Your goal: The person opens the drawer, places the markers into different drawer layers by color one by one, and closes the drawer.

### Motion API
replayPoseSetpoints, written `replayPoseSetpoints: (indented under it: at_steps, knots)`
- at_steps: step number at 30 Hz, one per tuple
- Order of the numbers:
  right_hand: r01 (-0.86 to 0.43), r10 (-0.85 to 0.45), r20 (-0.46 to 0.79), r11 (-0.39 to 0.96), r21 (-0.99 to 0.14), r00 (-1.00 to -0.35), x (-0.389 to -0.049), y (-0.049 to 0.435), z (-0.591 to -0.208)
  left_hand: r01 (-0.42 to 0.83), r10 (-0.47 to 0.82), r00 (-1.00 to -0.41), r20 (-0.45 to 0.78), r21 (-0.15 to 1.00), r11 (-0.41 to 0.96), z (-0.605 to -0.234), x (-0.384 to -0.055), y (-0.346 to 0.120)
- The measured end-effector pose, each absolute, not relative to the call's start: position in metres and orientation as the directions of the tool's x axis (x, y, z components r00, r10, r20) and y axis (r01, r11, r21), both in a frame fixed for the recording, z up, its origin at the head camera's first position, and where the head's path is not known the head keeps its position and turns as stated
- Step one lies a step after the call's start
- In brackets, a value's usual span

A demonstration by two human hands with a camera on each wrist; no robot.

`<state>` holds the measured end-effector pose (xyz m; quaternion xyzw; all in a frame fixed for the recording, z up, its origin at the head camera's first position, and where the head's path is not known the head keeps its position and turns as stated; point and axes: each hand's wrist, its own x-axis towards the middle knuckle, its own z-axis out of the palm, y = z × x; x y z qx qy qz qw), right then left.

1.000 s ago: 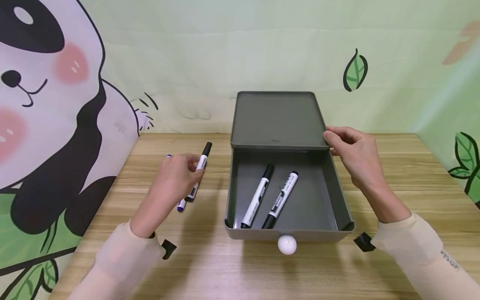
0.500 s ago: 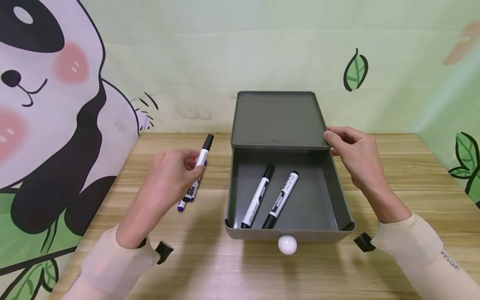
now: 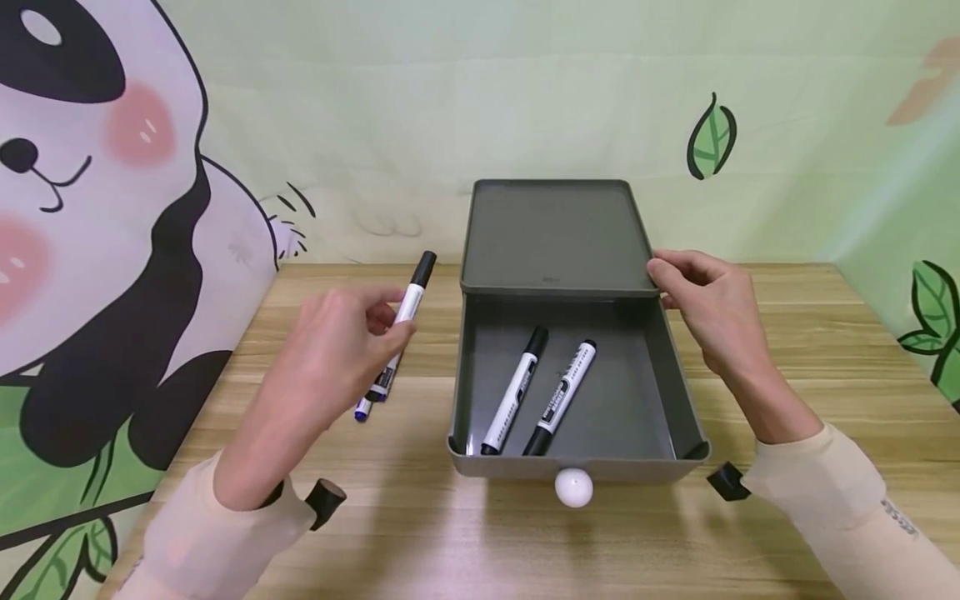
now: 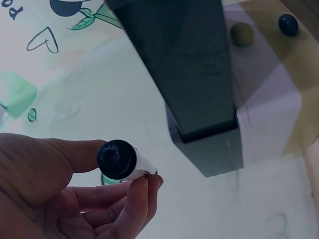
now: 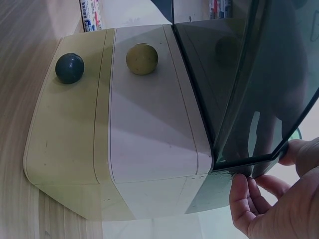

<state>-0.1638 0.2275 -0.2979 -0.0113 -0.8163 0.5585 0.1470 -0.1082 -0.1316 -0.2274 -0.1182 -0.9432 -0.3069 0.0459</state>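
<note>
My left hand (image 3: pixel 322 358) pinches a black-capped whiteboard marker (image 3: pixel 423 271), tilted, left of the grey drawer unit (image 3: pixel 555 237). In the left wrist view the marker's black end (image 4: pixel 117 159) points at the camera between thumb and fingers. Partly hidden below it, blue-ended markers (image 3: pixel 363 410) lie on the table. The unit's top drawer (image 3: pixel 637 400) is pulled out by its white knob side, and two whiteboard markers lie in it, one left (image 3: pixel 514 396) and one right (image 3: pixel 566 392). My right hand (image 3: pixel 720 317) grips the unit's right side at the top front corner.
Below the grey drawer, the right wrist view shows a pale drawer (image 5: pixel 144 119) with a yellowish knob (image 5: pixel 142 59) and a beige drawer (image 5: pixel 65 134) with a dark knob (image 5: pixel 70 68). A white knob (image 3: pixel 574 488) juts from the open drawer. A printed wall stands behind.
My left hand has lifted the black-capped marker up and slightly away from the markers on the table. My right hand has stayed at the unit's side.
</note>
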Motion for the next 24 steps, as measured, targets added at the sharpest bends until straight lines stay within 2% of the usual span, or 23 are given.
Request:
replayPoseSetpoints:
  at_steps: [24]
  knots:
    - [-0.16,0.188,0.238,0.357,-0.92,-0.953,-0.165,0.226,-0.297,0.336,0.272,-0.942,0.199,0.563,0.755,-0.197,-0.089,-0.103]
